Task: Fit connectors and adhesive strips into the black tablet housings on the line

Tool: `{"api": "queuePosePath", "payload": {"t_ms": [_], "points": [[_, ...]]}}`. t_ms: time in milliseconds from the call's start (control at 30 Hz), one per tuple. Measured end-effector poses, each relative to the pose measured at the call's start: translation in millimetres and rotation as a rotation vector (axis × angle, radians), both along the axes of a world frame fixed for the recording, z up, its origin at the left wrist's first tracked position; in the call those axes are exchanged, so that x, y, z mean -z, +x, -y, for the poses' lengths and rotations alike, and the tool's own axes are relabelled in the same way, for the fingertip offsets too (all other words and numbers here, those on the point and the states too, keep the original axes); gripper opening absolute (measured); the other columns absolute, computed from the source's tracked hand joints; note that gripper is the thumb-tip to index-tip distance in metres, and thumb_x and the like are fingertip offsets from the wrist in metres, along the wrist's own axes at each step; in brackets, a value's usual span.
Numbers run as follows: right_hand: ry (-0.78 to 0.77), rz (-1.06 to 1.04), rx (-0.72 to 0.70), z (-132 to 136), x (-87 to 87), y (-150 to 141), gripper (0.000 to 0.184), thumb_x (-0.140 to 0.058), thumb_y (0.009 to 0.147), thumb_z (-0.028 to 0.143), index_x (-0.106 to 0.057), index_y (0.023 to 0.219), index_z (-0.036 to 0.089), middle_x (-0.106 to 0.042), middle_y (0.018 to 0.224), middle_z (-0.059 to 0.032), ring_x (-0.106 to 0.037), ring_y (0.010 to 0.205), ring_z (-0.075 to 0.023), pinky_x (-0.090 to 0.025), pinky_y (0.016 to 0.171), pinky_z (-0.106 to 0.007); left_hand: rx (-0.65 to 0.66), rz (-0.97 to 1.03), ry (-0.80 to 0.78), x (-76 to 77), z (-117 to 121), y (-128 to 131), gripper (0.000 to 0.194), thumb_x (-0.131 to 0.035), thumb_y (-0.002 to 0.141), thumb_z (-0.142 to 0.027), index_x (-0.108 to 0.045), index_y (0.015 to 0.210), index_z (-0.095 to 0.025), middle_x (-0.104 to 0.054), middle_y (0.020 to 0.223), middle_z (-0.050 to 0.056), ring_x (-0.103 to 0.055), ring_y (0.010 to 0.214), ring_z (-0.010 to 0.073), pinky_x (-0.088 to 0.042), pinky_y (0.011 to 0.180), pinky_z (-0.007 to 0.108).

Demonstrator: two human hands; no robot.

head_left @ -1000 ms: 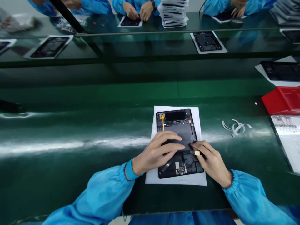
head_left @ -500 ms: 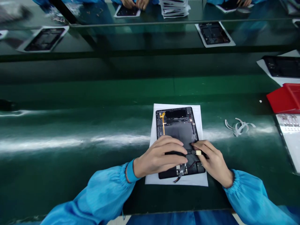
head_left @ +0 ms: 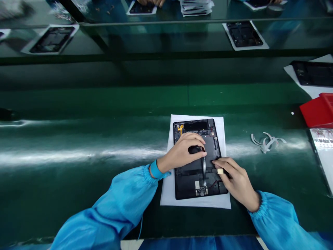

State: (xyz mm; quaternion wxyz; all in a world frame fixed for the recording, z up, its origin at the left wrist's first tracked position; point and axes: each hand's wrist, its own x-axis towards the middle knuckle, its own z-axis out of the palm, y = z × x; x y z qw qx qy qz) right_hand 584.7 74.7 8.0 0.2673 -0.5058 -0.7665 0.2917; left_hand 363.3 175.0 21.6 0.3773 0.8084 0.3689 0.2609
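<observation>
An opened black tablet housing (head_left: 189, 177) lies on a white sheet (head_left: 168, 199) in front of me. My left hand (head_left: 186, 151) is over its middle, thumb and fingers pinched on the upper end of a dark flex cable (head_left: 204, 170). From there the cable runs down to a small circuit board (head_left: 201, 191) at the housing's near end. At the housing's right edge, my right hand (head_left: 236, 178) is closed around a small dark tool with a cream-coloured block (head_left: 220, 171); its exact kind is unclear. An orange flex cable (head_left: 180, 129) shows at the upper left of the housing.
Curled white strips (head_left: 267, 141) lie to the right on the green table. Farther right are a red bin (head_left: 316, 111), a silvery sheet (head_left: 324, 149) and another tablet housing (head_left: 314, 73). Across a raised ledge, more housings (head_left: 244, 34) rest near a paper stack (head_left: 196, 7) and co-workers' hands (head_left: 152, 2).
My left hand has moved up the housing, and the flex cable that hung over the near edge now stretches upward in its fingers. My right hand has hardly moved.
</observation>
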Motion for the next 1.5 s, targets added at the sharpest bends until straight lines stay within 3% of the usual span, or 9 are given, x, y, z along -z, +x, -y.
{"api": "queuePosePath", "payload": {"t_ms": [267,1100,1167,1267,1367,1433,1500], "points": [[-0.014,-0.008,-0.004,0,-2.6,0,0.032,-0.041,0.093,0.007,-0.057,0.118,0.020,-0.059,0.109,-0.0065,-0.064,0.092,-0.0169,-0.053,0.079,-0.029,0.008,-0.084,0.041,8.3,0,-2,0.008,-0.069,0.082,-0.029,-0.067,0.081,-0.021,-0.067,0.106,0.002,-0.056,0.112,0.0207,-0.039,0.102,0.044],[-0.019,0.019,0.003,0,-5.2,0,0.033,-0.039,0.092,0.010,-0.059,0.116,0.020,-0.061,0.107,-0.0076,-0.065,0.090,-0.0178,-0.056,0.078,-0.029,0.030,-0.102,0.056,9.2,1,-3,0.010,-0.065,0.084,-0.027,-0.063,0.078,-0.020,-0.066,0.106,0.003,-0.055,0.113,0.0207,-0.040,0.104,0.045],[-0.019,0.021,0.003,-1,-5.1,-1,0.033,-0.039,0.093,0.010,-0.059,0.116,0.020,-0.062,0.107,-0.0078,-0.066,0.090,-0.0180,-0.057,0.079,-0.030,0.029,-0.118,0.052,9.1,1,-3,0.008,-0.064,0.085,-0.028,-0.063,0.088,-0.021,-0.065,0.108,0.004,-0.055,0.113,0.0217,-0.040,0.104,0.046],[-0.022,0.025,0.002,0,-4.1,0,0.033,-0.039,0.092,0.010,-0.059,0.117,0.020,-0.061,0.108,-0.0082,-0.066,0.091,-0.0184,-0.057,0.079,-0.030,-0.033,-0.113,0.019,8.4,2,-3,0.047,-0.064,0.085,-0.030,-0.045,0.128,-0.023,-0.055,0.127,0.009,-0.052,0.120,0.0234,-0.043,0.104,0.045],[-0.019,0.025,-0.003,1,-3.6,1,0.034,-0.039,0.092,0.009,-0.058,0.118,0.020,-0.060,0.110,-0.0085,-0.065,0.094,-0.0186,-0.056,0.081,-0.030,-0.121,-0.098,0.086,6.3,10,-5,0.076,-0.066,0.084,-0.035,-0.020,0.143,-0.022,-0.039,0.144,0.014,-0.040,0.133,0.0263,-0.038,0.111,0.046],[-0.020,0.024,-0.008,1,-4.0,1,0.034,-0.039,0.093,0.009,-0.057,0.119,0.020,-0.060,0.110,-0.0087,-0.065,0.095,-0.0186,-0.056,0.081,-0.030,-0.169,-0.141,0.160,3.4,23,-9,0.073,-0.064,0.085,-0.038,-0.022,0.142,-0.021,-0.036,0.145,0.015,-0.034,0.137,0.0282,-0.034,0.114,0.048],[-0.025,0.024,-0.007,1,-4.3,1,0.033,-0.039,0.093,0.009,-0.057,0.118,0.020,-0.060,0.110,-0.0085,-0.065,0.094,-0.0184,-0.056,0.080,-0.029,-0.185,-0.218,0.248,-0.2,40,-15,0.057,-0.060,0.088,-0.036,-0.033,0.136,-0.021,-0.043,0.139,0.015,-0.032,0.138,0.0287,-0.035,0.112,0.048]]}}
